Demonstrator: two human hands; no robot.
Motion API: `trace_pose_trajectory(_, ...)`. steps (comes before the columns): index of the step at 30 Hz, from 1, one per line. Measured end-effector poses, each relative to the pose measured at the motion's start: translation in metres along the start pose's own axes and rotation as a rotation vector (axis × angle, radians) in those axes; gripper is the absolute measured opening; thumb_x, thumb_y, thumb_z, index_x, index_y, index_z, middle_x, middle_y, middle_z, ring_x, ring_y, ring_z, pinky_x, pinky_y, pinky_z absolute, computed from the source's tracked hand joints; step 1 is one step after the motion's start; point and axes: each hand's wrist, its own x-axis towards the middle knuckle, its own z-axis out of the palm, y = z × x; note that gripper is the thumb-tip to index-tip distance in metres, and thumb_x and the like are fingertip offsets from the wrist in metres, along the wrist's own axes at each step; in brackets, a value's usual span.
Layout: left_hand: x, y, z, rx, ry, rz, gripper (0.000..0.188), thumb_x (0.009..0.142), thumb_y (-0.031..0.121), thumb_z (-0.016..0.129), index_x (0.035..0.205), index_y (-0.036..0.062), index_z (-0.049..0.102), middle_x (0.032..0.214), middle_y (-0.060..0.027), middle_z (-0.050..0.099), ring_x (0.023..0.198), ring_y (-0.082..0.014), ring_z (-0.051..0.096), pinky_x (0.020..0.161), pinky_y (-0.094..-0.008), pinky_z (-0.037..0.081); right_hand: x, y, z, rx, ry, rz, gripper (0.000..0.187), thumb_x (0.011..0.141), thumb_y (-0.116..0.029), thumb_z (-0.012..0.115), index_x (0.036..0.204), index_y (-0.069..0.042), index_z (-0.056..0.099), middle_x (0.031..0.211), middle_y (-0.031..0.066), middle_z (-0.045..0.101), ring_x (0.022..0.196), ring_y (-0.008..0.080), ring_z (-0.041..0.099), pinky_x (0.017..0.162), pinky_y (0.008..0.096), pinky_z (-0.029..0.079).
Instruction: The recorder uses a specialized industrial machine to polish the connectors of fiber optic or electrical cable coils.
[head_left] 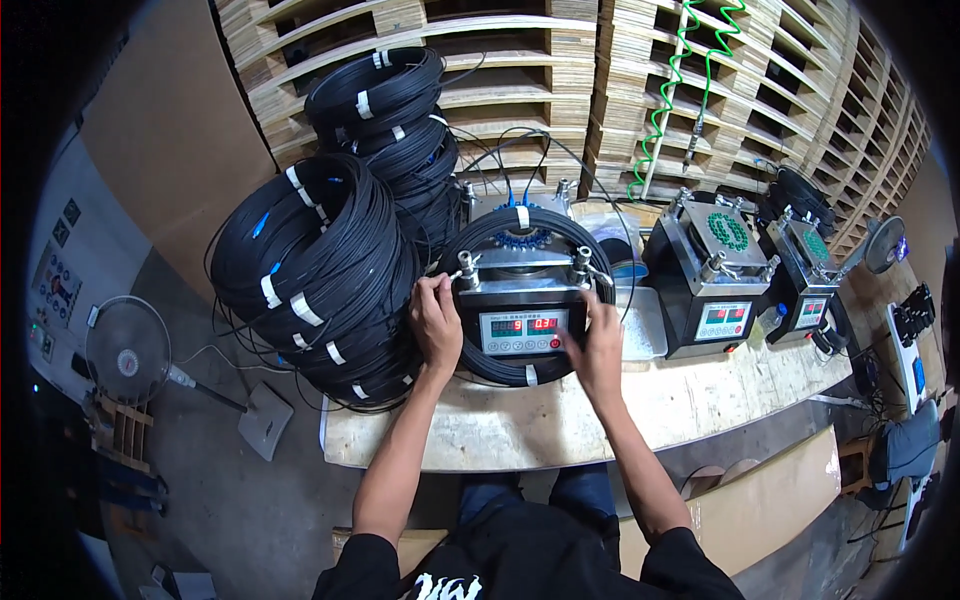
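Observation:
A bench-top polishing machine (519, 300) with a metal top plate and a red-digit control panel (523, 332) stands in front of me. A coil of black cable (532, 375) with white ties loops around it, and blue-ended leads (511, 200) reach its top. My left hand (436, 318) pinches the small clamp lever (456, 275) at the machine's left front corner. Around the right front corner, my right hand (598, 348) has its fingers near the other clamp lever (597, 272). Its thumb is apart from the fingers, close to the panel's red button (555, 343).
Tall stacks of tied black cable coils (318, 270) crowd the left side. Two similar machines (705, 275) (805, 265) stand to the right, beyond a white tray (643, 325). Wooden pallets (500, 90) rise behind the wooden table (480, 435). A green coiled air hose (668, 95) hangs there.

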Motion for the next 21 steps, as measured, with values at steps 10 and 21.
trace_pose_trajectory(10, -0.002, -0.003, 0.003, -0.017, 0.038, 0.029, 0.017, 0.103, 0.016, 0.053, 0.098, -0.0001, 0.058, 0.091, -0.0169, 0.066, 0.085, -0.0353, 0.064, 0.073, -0.0432, 0.05, -0.018, -0.001, 0.024, -0.388, -0.175, 0.083, 0.102, 0.075, -0.027, 0.085, 0.158, -0.032, 0.027, 0.113, 0.0124, 0.047, 0.105, 0.0293, 0.047, 0.089, 0.0471, 0.034)
trace_pose_trajectory(21, -0.005, -0.002, 0.003, -0.008, 0.067, 0.006, 0.017, 0.103, 0.016, 0.053, 0.098, 0.0005, 0.058, 0.09, -0.0165, 0.067, 0.083, -0.0352, 0.066, 0.071, -0.0423, 0.051, -0.015, -0.005, 0.023, -0.447, -0.254, 0.083, 0.108, 0.074, -0.027, 0.085, 0.16, -0.034, 0.02, 0.115, 0.0141, 0.045, 0.107, 0.0311, 0.046, 0.092, 0.0514, 0.034)
